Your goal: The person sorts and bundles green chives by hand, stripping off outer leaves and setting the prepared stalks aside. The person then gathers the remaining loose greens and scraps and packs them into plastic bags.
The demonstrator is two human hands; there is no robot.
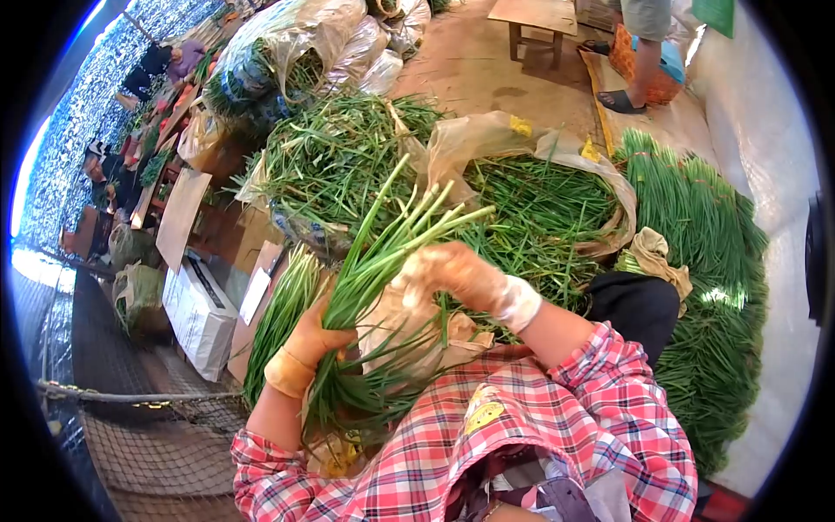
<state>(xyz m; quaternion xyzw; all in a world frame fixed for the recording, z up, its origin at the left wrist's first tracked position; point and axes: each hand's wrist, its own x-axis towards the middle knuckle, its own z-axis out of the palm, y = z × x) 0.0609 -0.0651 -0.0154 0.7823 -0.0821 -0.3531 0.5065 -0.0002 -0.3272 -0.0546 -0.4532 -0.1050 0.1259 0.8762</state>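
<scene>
A seated worker in a red plaid shirt (539,409) handles garlic chives, by the look of them, amid piles of greens under a covered work area. The left hand (317,337) closes around a loose bunch of chives (348,291), held upright and slanting in front of the body, pale stem ends fanned toward the upper right and dark leaf tips hanging below the fist. The right hand (457,271), fingers bent, is at the stems; blur makes it impossible to tell whether it pinches any. No tie shows on the held bunch, and its ends are uneven, so it appears only partly put in order. Just beside the left forearm lies a straighter sheaf (283,304). Along the worker's right, neat rows of chives (713,213) lie stacked, some with reddish bands, and look finished. Plenty seems left unsorted: a tangled heap (335,165) rises ahead, next to an open plastic bag (619,196) filled with more loose leaves, though some of this may be trimmings. Packed bags (291,39) stand beyond the heap, while a bystander's leg (644,74) shows near a low wooden bench (535,12).
</scene>
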